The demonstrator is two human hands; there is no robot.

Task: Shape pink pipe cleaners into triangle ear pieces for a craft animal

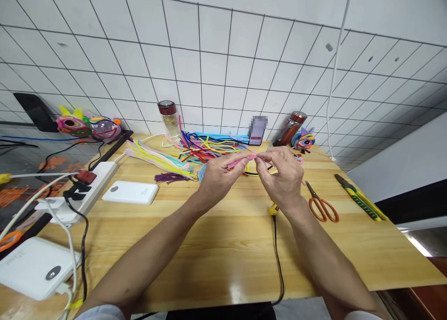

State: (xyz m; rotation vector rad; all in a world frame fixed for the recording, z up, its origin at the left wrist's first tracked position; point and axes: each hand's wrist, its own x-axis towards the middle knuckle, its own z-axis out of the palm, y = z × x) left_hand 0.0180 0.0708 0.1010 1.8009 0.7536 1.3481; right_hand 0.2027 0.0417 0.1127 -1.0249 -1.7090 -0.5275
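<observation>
My left hand (221, 175) and my right hand (282, 173) meet above the middle of the table, fingertips almost touching. Between them is a pink pipe cleaner (249, 157), pinched by the thumb and fingers of both hands. Part of it lies along the left fingers, and its exact shape is hard to make out. Behind my hands spreads a pile of colourful pipe cleaners (206, 147). Under my right wrist a yellow-handled tool (274, 209) with a black cord is partly hidden.
Scissors (323, 207) with orange handles and green-yellow pliers (359, 199) lie at the right. A phone (257, 130), a glass bottle (169, 119) and a red flask (291, 129) stand by the tiled wall. White power banks (130, 192) and a power strip (91, 189) occupy the left.
</observation>
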